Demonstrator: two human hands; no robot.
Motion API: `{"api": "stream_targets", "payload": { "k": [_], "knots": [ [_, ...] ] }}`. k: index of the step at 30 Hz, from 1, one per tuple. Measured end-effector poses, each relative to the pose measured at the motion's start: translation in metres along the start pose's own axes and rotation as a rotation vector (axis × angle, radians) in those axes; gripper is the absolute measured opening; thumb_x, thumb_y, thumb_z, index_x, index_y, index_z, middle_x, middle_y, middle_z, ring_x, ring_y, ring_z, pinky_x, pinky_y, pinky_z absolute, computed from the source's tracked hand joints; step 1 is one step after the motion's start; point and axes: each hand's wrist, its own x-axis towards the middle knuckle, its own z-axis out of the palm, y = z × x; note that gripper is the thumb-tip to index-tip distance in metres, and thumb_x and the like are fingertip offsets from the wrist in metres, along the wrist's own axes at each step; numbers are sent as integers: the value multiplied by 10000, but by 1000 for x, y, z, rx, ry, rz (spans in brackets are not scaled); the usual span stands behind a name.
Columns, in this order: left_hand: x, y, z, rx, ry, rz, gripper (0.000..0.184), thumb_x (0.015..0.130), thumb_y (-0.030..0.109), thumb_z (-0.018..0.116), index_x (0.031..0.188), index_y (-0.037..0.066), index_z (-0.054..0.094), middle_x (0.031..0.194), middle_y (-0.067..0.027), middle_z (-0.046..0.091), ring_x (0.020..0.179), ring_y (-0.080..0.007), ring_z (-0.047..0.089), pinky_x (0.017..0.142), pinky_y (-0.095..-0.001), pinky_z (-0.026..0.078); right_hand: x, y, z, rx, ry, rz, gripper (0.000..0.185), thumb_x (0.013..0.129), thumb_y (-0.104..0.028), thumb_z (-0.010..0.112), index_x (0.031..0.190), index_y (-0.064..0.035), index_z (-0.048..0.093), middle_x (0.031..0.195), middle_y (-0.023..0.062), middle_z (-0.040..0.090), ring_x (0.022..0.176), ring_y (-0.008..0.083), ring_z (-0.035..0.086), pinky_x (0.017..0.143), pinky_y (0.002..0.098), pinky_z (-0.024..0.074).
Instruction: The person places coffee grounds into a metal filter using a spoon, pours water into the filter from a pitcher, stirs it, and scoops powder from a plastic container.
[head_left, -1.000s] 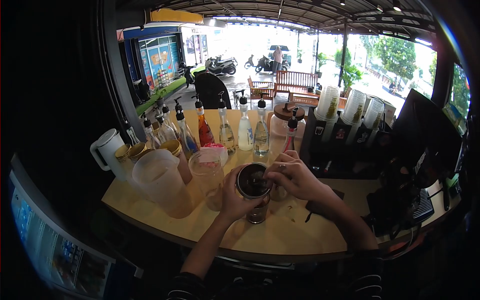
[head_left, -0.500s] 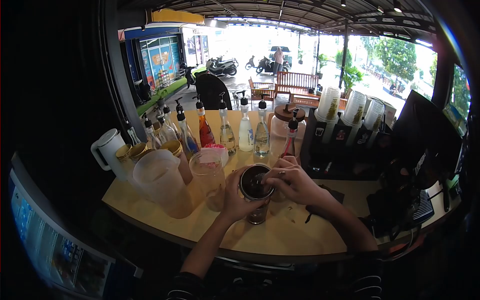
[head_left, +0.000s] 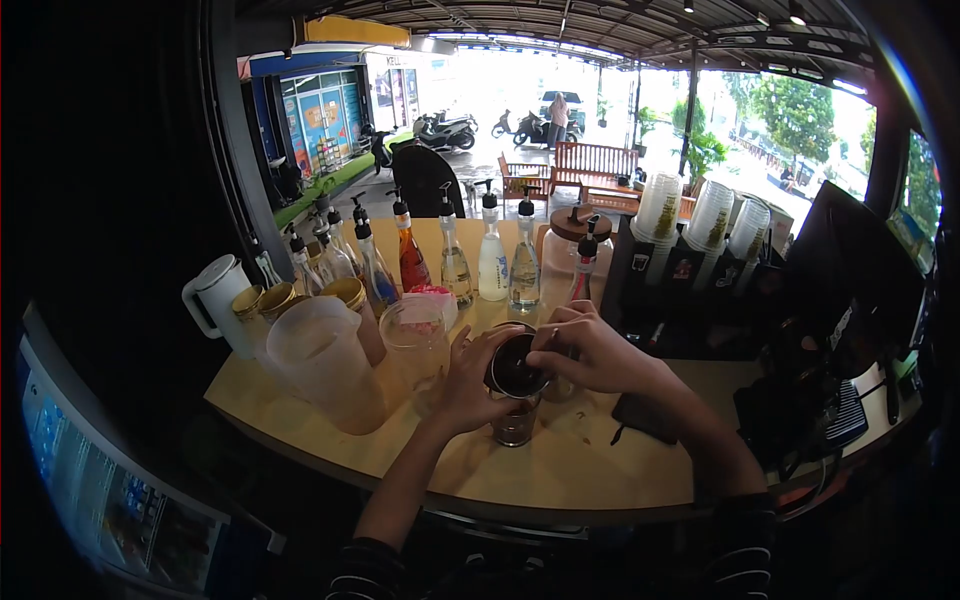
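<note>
Cup [head_left: 512, 373]: one, with a metal-looking rim, held at the near middle of the counter [head_left: 600, 470]; I take it as my clock's centre, twelve pointing away from me.
Left hand [head_left: 476, 378]: grasps the cup's side from nine o'clock, fingers and thumb curved round it.
Right hand [head_left: 594, 357]: bent at the cup's mouth from three o'clock; from this feed I cannot tell whether the fingertips pinch anything.
Pump bottles, front arc: I count five, an orange bottle [head_left: 410, 256] at half past ten, then pale yellow, white, clear, and one with a red stem at one o'clock; the group further left overlaps too much to count.
Cup stacks [head_left: 706, 222]: three, clear, towards two o'clock.
Gold-topped tubs [head_left: 347, 294]: three, around ten.
Cup contents: dark inside; brown shows through clear walls [head_left: 513, 431] at six o'clock, whether same vessel or another I cannot tell.
Frosted pitcher [head_left: 317, 360]: one, at nine; contents unclear to me.
Clear jar [head_left: 415, 352]: one, between cup and pitcher.
Wood-lidded jar [head_left: 560, 250]: one, at one o'clock, cloudy-walled.
Change from half a second ago: my left fingers spread higher along the rim, and the pale glint inside the cup is fainter.
</note>
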Motion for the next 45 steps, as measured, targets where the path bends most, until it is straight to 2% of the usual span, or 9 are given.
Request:
{"api": "stream_targets", "payload": {
  "k": [14,29,31,35,38,40,41,43,45],
  "knots": [
    [-2,-1,-1,55,15,14,891,573,434,842,1295,101,442,1261,-99,541,1217,-265,497,1132,-526,154,16,-3,11,-136,-15,-53,347,899,-350,587,853,-16,668,711,129,574,809,293,566,896,411,358],
    [-9,-8,17,-372,230,-44,821,546,213,838,1270,135,459,1295,-74,532,1245,-269,473,1144,-471,174,7,-6,13,-25,63,-40,180,888,-163,611,747,-85,692,747,-3,632,829,144,562,956,365,306],
    [-9,-12,18,-237,220,29,876,522,212,917,1237,83,429,1268,-123,511,1200,-271,501,1034,-403,399,5,-14,12,24,113,-35,173,890,-149,600,759,-86,694,750,-6,631,833,145,558,956,368,305],
    [-9,-16,21,-238,232,72,876,521,205,919,1235,85,424,1271,-132,506,1205,-276,495,1034,-408,401,-1,-26,16,9,137,-71,164,893,-118,574,796,-82,701,790,-4,647,860,149,542,955,377,306],
    [-10,-13,22,-295,269,39,868,526,176,914,1235,87,422,1275,-141,501,1212,-280,487,1038,-405,398,-8,-17,24,-40,169,-15,177,897,-124,565,797,-83,704,831,-1,666,885,152,534,957,381,301],
    [-12,-13,26,-344,293,-6,837,541,222,854,1253,117,427,1285,-89,548,1229,-254,500,1141,-477,133,-8,-10,16,-85,129,21,176,898,-124,562,802,-85,704,865,2,669,893,156,532,959,382,298],
    [-12,-14,26,-343,294,-6,837,541,222,854,1253,117,427,1285,-89,548,1229,-254,500,1141,-477,133,-8,-7,14,-130,89,59,175,899,-123,559,807,-86,704,899,5,672,901,160,531,961,383,294],
    [-9,-14,24,-296,276,54,835,551,136,897,1235,81,421,1279,-144,496,1208,-266,493,1029,-392,412,-7,-5,19,-44,127,7,180,891,-137,569,795,-77,709,822,27,653,892,183,528,945,389,297],
    [-8,-10,26,-370,288,18,831,553,131,893,1235,78,421,1277,-142,500,1202,-259,500,1026,-389,415,-9,-4,25,44,167,-64,190,886,-149,571,795,-73,719,779,48,656,877,201,522,927,392,299]
  ]
}}
